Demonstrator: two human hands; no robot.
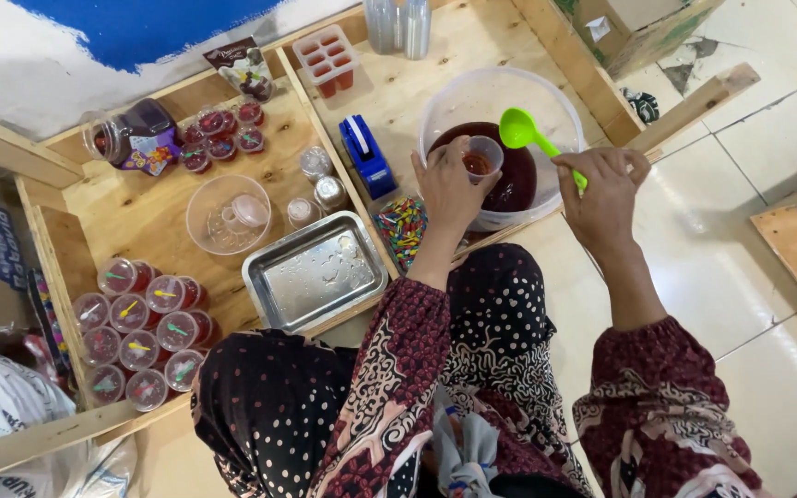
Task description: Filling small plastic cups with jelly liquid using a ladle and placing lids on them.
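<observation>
Plywood worktop (pixel 140 217) with raised wooden edges carries everything, and at its right end sits a big clear bowl (pixel 500 148) of dark red liquid, near enough that both hands work right over it. Beside it lie a steel tray (pixel 315 272), wet and bare, a batch of filled, lidded cups (pixel 145 323) with small coloured spoons on top, grouped at the left edge away from the pouring, and a blue tape dispenser (pixel 366 157). The left hand (pixel 449 189) has its fingers clamped round a small clear cup (pixel 481 159), held above the bowl's rim so drips likely fall back in; the cup is see-through, with a little red liquid at its bottom. The right hand (pixel 606 189) pinches the handle of a bright green ladle-like spoon (pixel 528 136), its scoop raised over the bowl just beside the cup
</observation>
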